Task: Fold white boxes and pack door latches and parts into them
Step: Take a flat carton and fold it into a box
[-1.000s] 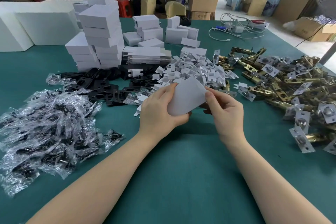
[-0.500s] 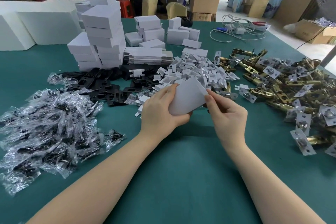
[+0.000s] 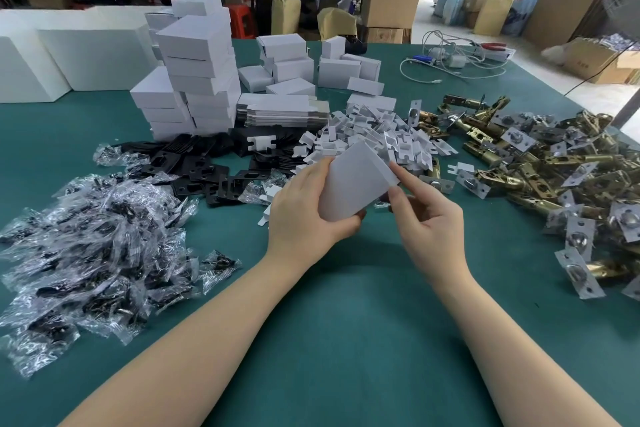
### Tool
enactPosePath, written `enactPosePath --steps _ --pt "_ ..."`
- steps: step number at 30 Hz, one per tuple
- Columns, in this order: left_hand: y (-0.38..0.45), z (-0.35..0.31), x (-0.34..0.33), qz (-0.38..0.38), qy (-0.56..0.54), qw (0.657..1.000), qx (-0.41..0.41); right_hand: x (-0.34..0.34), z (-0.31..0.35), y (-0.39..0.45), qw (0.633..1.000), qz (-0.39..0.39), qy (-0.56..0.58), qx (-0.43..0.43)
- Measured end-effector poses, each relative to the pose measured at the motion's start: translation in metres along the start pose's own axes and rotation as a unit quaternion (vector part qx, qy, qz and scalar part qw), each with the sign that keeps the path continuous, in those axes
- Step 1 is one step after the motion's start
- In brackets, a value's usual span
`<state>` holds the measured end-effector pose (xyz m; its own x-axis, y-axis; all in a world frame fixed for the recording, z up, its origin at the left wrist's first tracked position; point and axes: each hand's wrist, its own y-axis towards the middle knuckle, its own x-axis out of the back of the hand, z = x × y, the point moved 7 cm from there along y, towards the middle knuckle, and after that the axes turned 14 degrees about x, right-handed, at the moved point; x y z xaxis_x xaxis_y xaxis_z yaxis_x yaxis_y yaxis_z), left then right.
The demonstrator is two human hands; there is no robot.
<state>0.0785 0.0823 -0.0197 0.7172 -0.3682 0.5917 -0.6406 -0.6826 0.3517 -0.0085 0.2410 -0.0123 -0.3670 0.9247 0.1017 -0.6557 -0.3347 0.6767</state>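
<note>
**Two hands fold a white box above a green table**

While both forearms reach in from 6 o'clock, a plain white box [image 3: 356,184] sits in the hands just above the centre of the green table [image 3: 346,340]. It is blank, matte card, a flat-sided oblong with crisp edges. The left hand [image 3: 304,215] curls round its lower left end, fingers on the far side and thumb tucked under the near edge. The right hand [image 3: 429,218] has its index finger stretched up along the box's right edge, touching it, while the other fingers curl loosely at the underside. The box's long axis tilts from 7 o'clock up toward 1 o'clock, broad face toward the camera. Behind it, at 12 o'clock, lie small white card inserts [image 3: 374,135]. Brass door latches [image 3: 540,166] are heaped at 3 o'clock, clear bagged parts [image 3: 93,239] at 9 o'clock, black plates [image 3: 207,170] and stacked finished boxes [image 3: 197,73] at 11 o'clock
</note>
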Motion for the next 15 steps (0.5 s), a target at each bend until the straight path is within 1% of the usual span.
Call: enactPosePath --steps 2,5,8,10,12,15 --pt "0.000 0.000 0.000 -0.003 0.004 1.000 -0.004 -0.001 0.000 -0.002 1.000 -0.004 -0.003 -0.001" --pt "-0.002 -0.002 0.001 -0.008 0.016 1.000 -0.015 0.001 0.001 -0.004 0.999 -0.037 -0.005 0.008" --pt "-0.002 -0.006 0.003 -0.022 0.031 0.999 -0.033 0.003 -0.005 -0.004 0.997 -0.062 0.026 -0.029" --pt "-0.003 -0.007 0.005 -0.032 0.039 0.998 -0.040 0.003 -0.009 -0.003 0.996 -0.064 0.043 -0.048" --pt "-0.004 -0.007 0.005 -0.037 0.045 0.997 -0.041 0.004 -0.008 -0.004 0.997 -0.062 0.037 -0.036" --pt "-0.005 -0.007 0.005 -0.035 0.041 0.998 -0.037 0.003 -0.001 -0.004 0.999 -0.042 -0.012 0.017"
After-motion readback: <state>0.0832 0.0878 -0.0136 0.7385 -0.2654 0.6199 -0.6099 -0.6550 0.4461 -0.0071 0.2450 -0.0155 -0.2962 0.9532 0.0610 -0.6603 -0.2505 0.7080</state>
